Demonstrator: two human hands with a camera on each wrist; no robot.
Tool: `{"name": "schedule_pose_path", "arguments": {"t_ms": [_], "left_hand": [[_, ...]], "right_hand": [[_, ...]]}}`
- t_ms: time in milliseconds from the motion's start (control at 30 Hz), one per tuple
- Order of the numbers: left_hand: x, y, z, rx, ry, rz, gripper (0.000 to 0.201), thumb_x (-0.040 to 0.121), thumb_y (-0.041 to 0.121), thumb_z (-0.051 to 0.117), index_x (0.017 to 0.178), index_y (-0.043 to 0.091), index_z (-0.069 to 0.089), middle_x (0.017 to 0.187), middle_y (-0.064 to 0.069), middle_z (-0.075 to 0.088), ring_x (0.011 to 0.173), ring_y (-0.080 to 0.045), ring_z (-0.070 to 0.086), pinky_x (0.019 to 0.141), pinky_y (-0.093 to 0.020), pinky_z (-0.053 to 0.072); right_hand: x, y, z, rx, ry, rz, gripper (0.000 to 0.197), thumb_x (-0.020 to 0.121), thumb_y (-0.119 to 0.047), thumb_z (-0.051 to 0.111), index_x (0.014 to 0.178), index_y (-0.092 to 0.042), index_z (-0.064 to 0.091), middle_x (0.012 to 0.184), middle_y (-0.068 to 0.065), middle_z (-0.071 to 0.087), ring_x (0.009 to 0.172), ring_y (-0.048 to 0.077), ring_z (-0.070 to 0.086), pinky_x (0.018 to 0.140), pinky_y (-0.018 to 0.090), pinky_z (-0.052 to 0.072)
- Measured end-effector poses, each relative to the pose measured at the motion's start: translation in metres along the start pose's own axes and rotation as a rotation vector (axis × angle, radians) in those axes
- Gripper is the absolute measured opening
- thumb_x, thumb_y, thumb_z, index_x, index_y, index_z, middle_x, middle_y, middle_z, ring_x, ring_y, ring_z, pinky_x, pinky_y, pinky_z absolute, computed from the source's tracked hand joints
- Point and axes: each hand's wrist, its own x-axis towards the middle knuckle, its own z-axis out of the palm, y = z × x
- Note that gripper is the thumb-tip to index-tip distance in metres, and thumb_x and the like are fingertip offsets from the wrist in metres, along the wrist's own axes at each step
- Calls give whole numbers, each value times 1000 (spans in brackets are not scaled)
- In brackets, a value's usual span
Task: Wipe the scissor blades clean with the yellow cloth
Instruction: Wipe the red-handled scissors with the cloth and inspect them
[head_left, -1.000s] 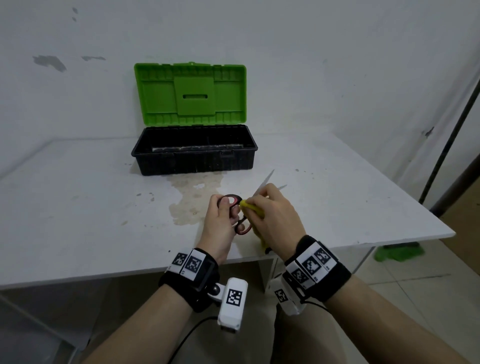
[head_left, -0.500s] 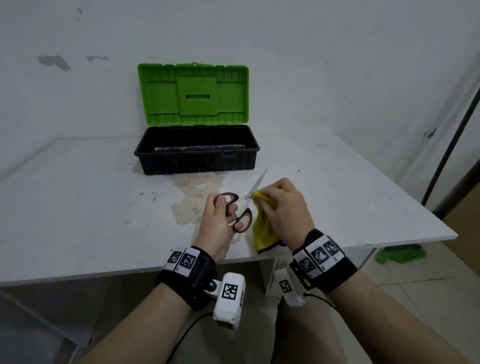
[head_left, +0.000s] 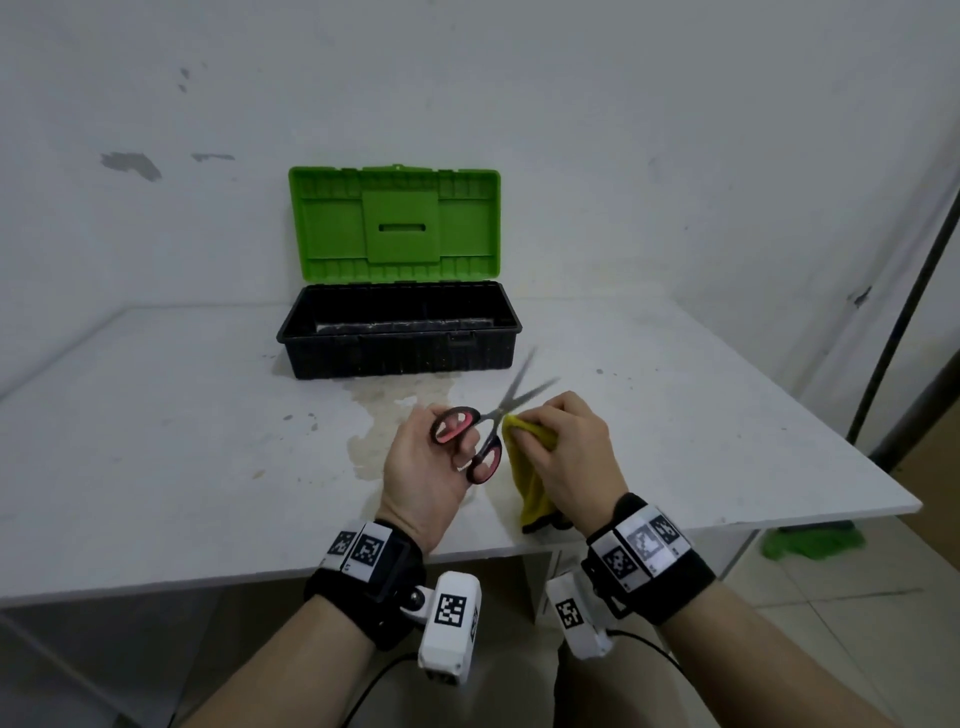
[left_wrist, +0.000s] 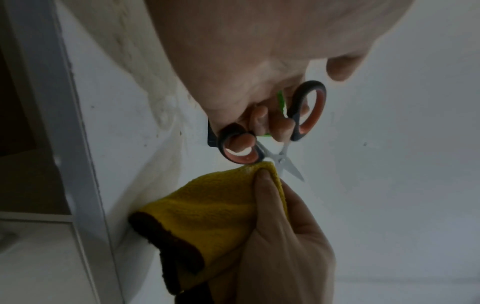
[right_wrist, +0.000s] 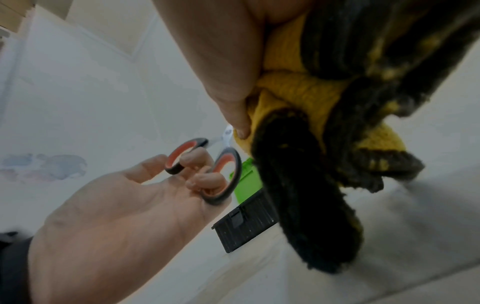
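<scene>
My left hand (head_left: 431, 462) holds the scissors (head_left: 488, 426) by their black-and-red handles, with fingers through the loops (left_wrist: 241, 148). The two blades are spread apart and point up and away to the right (head_left: 524, 384). My right hand (head_left: 566, 452) pinches the yellow cloth (head_left: 530, 467) against the blades close to the pivot (left_wrist: 279, 162). The cloth's dark-edged tail (right_wrist: 306, 195) hangs down from my right hand to the table. Part of the lower blade is hidden by the cloth.
An open toolbox (head_left: 400, 332) with a black base and a raised green lid (head_left: 395, 223) stands at the back of the white table (head_left: 156, 441). A dried stain (head_left: 395, 410) lies between it and my hands. Something green (head_left: 810, 540) lies on the floor at right.
The scissor blades have opened apart. My right hand has slid the cloth back down the blades towards the pivot, so more bare blade shows beyond it.
</scene>
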Motion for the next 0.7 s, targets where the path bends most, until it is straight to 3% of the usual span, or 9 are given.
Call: {"name": "schedule_pose_path", "arguments": {"t_ms": [67,133,300,400,500,600,700], "left_hand": [[1,-1,1,15,23,-16,28,100,38,43,82,17,49,67,-2,41,58,-16,37,55,-33,41],[2,-2,3,83,4,-53,22,101,30,43,85,16,48,63,-3,36,56,-16,35,57,-32,47],[1,-4,1,268,-116,-132,27,105,21,43,115,2,60,63,-5,44,65,-21,42,68,-36,49],[3,-6,2,339,-119,-181,29,106,21,42,115,0,60,67,-6,48,65,-19,46,70,-36,55],[5,-9,1,423,-70,-209,30,106,22,44,115,3,66,76,-14,50,70,-25,48,78,-39,57],[8,-10,-1,449,-37,-190,24,101,20,55,119,14,69,66,-3,45,57,-14,42,74,-36,51],[13,-7,-3,485,53,-141,20,95,19,66,112,10,72,65,-3,43,52,-11,39,67,-31,47]], "right_hand": [[1,-3,-1,15,5,-19,13,88,-27,68,98,-21,74,92,-9,51,83,4,49,73,9,37],[2,-5,-1,27,12,-25,13,88,-28,68,98,-22,75,91,-9,51,82,3,48,72,7,36],[0,-5,4,53,5,-32,12,88,-28,69,95,-21,75,89,-9,51,79,-1,49,71,9,40],[-3,-4,6,77,-9,-34,13,88,-29,68,97,-23,75,89,-10,50,81,-2,51,70,8,41],[-5,-4,9,86,-10,-36,14,88,-29,68,99,-22,75,88,-9,50,80,1,53,71,11,44],[-5,-6,11,67,-5,-22,15,88,-28,68,99,-19,74,89,-8,51,79,3,53,72,17,48],[-1,-2,8,45,25,20,17,88,-31,68,96,-18,74,90,-8,52,78,3,53,71,14,45]]}}
